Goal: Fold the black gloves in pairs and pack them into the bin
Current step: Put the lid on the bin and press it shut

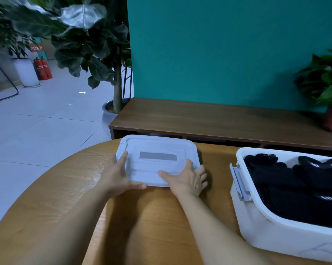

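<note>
Left grip [121, 175] and right grip [190, 178] clasp the lid [157, 146] by its near corners, likely to keep it level on the counter [65, 188], with the bin [256, 213] of black gloves [295, 180] uncovered

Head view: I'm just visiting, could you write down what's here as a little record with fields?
surface: round wooden table
lid: white, grey label on top, level, at the table's far edge
left hand: grips the lid's near left corner
right hand: grips the lid's near right corner, thumb on top
bin: white, open, right of the lid and apart from it
gloves: black, piled inside the bin
behind: low wooden bench, teal wall, potted plants
</note>
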`<action>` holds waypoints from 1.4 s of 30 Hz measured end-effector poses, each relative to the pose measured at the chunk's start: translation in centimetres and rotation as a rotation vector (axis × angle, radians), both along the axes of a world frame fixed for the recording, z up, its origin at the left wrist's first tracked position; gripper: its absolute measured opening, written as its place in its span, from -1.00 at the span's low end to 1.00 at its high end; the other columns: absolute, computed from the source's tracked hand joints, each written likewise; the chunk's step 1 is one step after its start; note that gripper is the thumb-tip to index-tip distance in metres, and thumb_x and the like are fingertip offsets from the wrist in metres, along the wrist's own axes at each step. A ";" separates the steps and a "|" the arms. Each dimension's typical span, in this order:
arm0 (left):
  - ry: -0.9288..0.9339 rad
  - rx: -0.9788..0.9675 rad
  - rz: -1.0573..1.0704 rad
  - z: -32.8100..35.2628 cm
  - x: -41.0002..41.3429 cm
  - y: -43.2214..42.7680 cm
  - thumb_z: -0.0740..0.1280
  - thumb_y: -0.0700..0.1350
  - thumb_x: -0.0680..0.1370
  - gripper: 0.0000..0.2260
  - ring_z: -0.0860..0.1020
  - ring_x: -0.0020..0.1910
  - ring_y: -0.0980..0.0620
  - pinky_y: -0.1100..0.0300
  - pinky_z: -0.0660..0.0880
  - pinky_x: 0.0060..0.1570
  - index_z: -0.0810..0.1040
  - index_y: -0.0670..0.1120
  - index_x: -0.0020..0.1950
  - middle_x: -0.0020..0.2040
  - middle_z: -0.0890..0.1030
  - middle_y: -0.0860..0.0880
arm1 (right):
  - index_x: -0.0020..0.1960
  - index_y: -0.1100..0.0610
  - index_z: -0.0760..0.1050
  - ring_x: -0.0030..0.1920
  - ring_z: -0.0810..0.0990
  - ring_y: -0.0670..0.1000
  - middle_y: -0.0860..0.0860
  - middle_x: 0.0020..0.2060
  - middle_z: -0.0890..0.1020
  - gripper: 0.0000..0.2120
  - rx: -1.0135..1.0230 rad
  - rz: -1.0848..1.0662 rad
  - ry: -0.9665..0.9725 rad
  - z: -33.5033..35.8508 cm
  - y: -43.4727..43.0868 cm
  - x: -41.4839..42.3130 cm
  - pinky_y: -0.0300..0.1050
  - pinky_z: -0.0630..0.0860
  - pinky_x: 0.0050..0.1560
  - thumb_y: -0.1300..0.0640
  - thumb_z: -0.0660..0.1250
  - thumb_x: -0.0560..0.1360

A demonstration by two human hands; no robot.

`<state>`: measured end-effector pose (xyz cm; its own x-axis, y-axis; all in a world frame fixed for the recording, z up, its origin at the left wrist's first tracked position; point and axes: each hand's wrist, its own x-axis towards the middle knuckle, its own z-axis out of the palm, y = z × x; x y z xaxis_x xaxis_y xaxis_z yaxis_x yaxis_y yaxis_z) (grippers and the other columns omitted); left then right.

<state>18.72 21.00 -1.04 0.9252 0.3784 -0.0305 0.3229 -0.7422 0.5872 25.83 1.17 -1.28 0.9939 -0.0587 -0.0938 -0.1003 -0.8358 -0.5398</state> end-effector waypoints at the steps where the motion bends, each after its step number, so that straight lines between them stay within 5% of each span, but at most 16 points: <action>1: -0.003 0.004 0.017 0.4 -0.8 0.2 0.43 0.56 -0.13 0.39 0.21 0.49 -0.11 -0.08 0.32 0.40 0.04 0.12 0.62 0.52 0.17 -0.05 | 0.46 -0.05 0.20 0.39 0.19 0.20 0.15 0.38 0.20 -0.02 0.004 0.011 -0.006 0.4 0.3 -0.7 0.10 0.16 0.43 -0.49 0.39 0.20; 9: -0.030 0.024 0.040 6.2 -8.1 -0.4 0.40 0.55 -0.17 0.42 0.24 0.47 -0.12 0.00 0.31 0.36 0.10 0.00 0.59 0.50 0.18 -0.11 | 0.44 0.00 0.22 0.38 0.19 0.20 0.16 0.39 0.20 -0.01 0.050 0.081 -0.088 5.0 0.6 -6.5 0.02 0.19 0.37 -0.47 0.41 0.19; 13: 0.055 0.274 0.085 8.6 -11.5 -0.8 0.23 0.71 -0.11 0.31 0.42 0.31 -0.13 -0.10 0.47 0.22 0.14 0.12 0.53 0.40 0.26 -0.06 | 0.50 0.05 0.17 0.38 0.19 0.21 0.18 0.40 0.19 0.06 0.035 0.109 -0.147 7.4 -0.5 -9.2 0.03 0.18 0.37 -0.50 0.38 0.20; 19: -0.028 0.237 0.056 11.2 -13.9 -4.3 0.38 0.61 0.03 0.21 0.41 0.30 -0.13 -0.08 0.49 0.23 0.16 0.08 0.55 0.39 0.24 -0.06 | 0.50 0.10 0.19 0.38 0.20 0.23 0.19 0.39 0.21 0.11 0.030 0.120 -0.209 10.4 -4.0 -11.5 0.07 0.21 0.40 -0.54 0.35 0.18; 28: -0.252 0.115 -0.079 15.6 -10.1 -14.3 0.34 0.62 -0.13 0.13 0.30 0.26 -0.07 0.04 0.43 0.18 0.37 0.02 0.30 0.26 0.28 -0.04 | 0.40 0.08 0.29 0.34 0.23 0.20 0.16 0.32 0.27 0.04 0.033 -0.027 -0.324 16.2 -14.8 -10.5 0.02 0.21 0.36 -0.52 0.41 0.14; 33: -0.249 0.100 -0.157 15.9 -7.2 -21.8 0.25 0.69 -0.18 0.22 0.31 0.23 -0.06 0.02 0.45 0.18 0.36 0.01 0.32 0.18 0.28 -0.01 | 0.35 0.07 0.30 0.33 0.24 0.20 0.14 0.29 0.27 -0.02 0.005 -0.094 -0.299 17.1 -23.1 -9.3 0.02 0.22 0.34 -0.52 0.41 0.15; 38: -0.172 0.087 -0.240 15.3 -3.8 -29.0 0.49 0.48 0.14 0.02 0.29 0.28 -0.04 0.08 0.41 0.19 0.29 -0.01 0.43 0.24 0.27 0.00 | 0.27 0.04 0.33 0.33 0.25 0.19 0.13 0.28 0.29 -0.08 -0.026 -0.169 -0.234 16.6 -30.2 -7.4 0.02 0.22 0.33 -0.52 0.42 0.14; 42: -0.112 0.118 -0.266 14.5 -1.2 -32.3 0.46 0.51 0.13 0.02 0.31 0.26 -0.04 0.08 0.42 0.20 0.28 0.01 0.42 0.24 0.28 0.01 | 0.30 0.04 0.33 0.30 0.29 0.18 0.13 0.26 0.31 -0.04 -0.066 -0.195 -0.178 16.0 -33.7 -5.6 0.00 0.26 0.33 -0.55 0.39 0.13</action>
